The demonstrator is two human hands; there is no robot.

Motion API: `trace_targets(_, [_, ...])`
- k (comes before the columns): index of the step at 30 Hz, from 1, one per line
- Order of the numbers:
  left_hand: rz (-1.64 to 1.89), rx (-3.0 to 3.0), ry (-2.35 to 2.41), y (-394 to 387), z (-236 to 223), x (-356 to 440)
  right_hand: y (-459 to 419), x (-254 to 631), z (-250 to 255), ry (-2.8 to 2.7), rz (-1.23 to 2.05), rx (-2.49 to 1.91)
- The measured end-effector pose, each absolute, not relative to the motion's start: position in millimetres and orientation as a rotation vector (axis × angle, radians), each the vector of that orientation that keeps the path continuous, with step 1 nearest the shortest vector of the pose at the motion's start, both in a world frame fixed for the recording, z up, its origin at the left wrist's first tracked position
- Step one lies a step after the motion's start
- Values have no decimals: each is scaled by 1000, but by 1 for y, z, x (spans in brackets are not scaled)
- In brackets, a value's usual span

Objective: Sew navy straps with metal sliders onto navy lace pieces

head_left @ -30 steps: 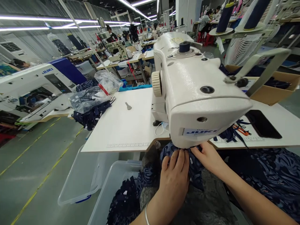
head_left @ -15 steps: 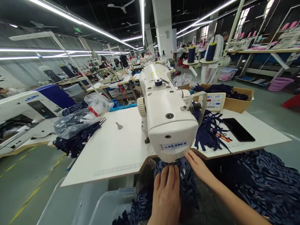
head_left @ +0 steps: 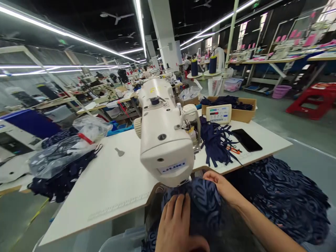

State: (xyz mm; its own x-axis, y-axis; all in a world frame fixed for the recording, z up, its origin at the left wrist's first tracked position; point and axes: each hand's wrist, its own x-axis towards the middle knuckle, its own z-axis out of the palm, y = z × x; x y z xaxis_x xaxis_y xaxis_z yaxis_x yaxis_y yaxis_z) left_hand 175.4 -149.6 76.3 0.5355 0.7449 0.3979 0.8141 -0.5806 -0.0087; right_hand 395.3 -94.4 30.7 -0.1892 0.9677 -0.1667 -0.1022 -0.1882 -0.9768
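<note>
A white sewing machine (head_left: 165,140) stands on a white table (head_left: 110,189), its head end facing me. Dark blue patterned fabric (head_left: 202,203) bunches under that end. My left hand (head_left: 175,227) lies flat on the fabric, fingers stretched toward the machine. At the fabric's right side, just below the machine, my right hand (head_left: 223,187) presses with curved fingers. More of the same fabric (head_left: 283,196) hangs off to the right.
Dark blue strips (head_left: 215,143), orange-handled snips (head_left: 232,149) and a black phone (head_left: 246,140) lie right of the machine, with a control panel (head_left: 218,113) and cardboard box (head_left: 241,108) behind. A plastic bag (head_left: 65,150) sits at the left. A clear bin (head_left: 123,241) stands below.
The view has pulled back and tilted up, so the machine looks smaller. Both hands stay on the fabric under the machine; the fabric has bunched higher between them.
</note>
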Motion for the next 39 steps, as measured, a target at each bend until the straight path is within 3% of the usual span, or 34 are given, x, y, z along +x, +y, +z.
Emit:
trace_targets(4, [-1122, -2837, -1458, -157, 85, 182, -111, 414, 64, -1184, 1273, -1105])
trace_targets(8, [-1548, -3063, -1854, -162, 91, 201, -137, 406, 97, -1691, 1252, -889])
trace_targets(13, [-1351, -2991, -2186, -150, 102, 196, -113, 405, 96, -1757, 1279, -984])
trace_targets(18, [-1098, -2692, -1795, -129, 104, 183, -50, 466, 66, -1547, 666, -1704])
trace_targets(23, [-795, -2381, -1350, -119, 90, 184, -26, 530, 41, -1308, 464, -2023])
trace_targets(30, [-741, -2451, -1238, -122, 87, 183, -12, 546, 24, -1286, 578, -1960])
trace_targets(39, [-722, -2466, -1262, -130, 82, 182, 23, 572, 76, -1099, 727, -1573])
